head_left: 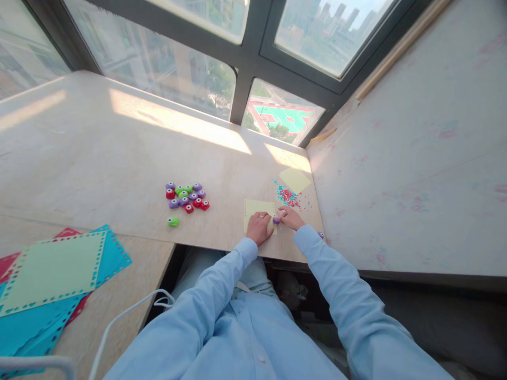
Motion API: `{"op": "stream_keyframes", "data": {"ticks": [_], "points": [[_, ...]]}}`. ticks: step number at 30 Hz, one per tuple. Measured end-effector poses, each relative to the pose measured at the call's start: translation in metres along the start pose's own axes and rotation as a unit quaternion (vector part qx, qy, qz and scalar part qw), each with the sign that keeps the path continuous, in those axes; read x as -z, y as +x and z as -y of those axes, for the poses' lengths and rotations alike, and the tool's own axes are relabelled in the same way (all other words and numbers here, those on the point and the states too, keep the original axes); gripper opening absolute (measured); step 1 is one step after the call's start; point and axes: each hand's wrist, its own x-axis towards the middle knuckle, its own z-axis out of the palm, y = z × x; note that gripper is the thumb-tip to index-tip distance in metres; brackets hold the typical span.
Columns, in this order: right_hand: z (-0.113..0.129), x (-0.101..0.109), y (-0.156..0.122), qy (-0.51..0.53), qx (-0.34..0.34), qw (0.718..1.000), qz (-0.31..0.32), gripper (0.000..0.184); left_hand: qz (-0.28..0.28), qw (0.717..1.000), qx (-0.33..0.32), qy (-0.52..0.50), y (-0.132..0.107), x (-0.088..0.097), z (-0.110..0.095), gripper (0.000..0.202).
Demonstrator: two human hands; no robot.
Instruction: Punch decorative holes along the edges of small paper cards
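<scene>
My left hand point(259, 227) lies with curled fingers on a pale yellow sheet of paper point(255, 207) near the table's front edge, pressing it down. My right hand point(290, 217) is closed on a small purple paper punch point(276, 220) at the sheet's right edge. Both sleeves are light blue. A heap of red and blue paper bits point(287, 196) lies just beyond my right hand.
A cluster of several small purple, green and red punches point(186, 196) sits mid-table, with one green punch point(172, 221) apart. Another yellow sheet point(295, 180) lies farther back. Punched blue, green and red sheets point(51, 274) are stacked at left. A white cable point(130, 311) runs below. Window ahead.
</scene>
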Motion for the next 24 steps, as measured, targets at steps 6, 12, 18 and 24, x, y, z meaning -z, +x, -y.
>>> {"op": "stream_keyframes", "data": {"ticks": [6, 12, 18, 24], "points": [[0.008, 0.001, -0.019, 0.035, 0.042, 0.998, 0.006, 0.025, 0.025, 0.999, -0.009, 0.021, -0.001, 0.003, -0.001, 0.039], [-0.002, 0.004, -0.033, 0.092, 0.037, 0.993, -0.061, 0.014, 0.027, 0.999, -0.022, 0.025, -0.008, 0.006, 0.001, 0.040], [-0.026, 0.018, -0.045, 0.216, -0.047, 0.962, -0.158, 0.035, 0.037, 0.999, -0.026, 0.012, -0.008, 0.006, 0.004, 0.041], [-0.033, 0.009, -0.071, 0.361, -0.083, 0.909, -0.192, 0.052, 0.023, 0.999, -0.034, 0.000, -0.007, 0.016, 0.005, 0.038]]}}
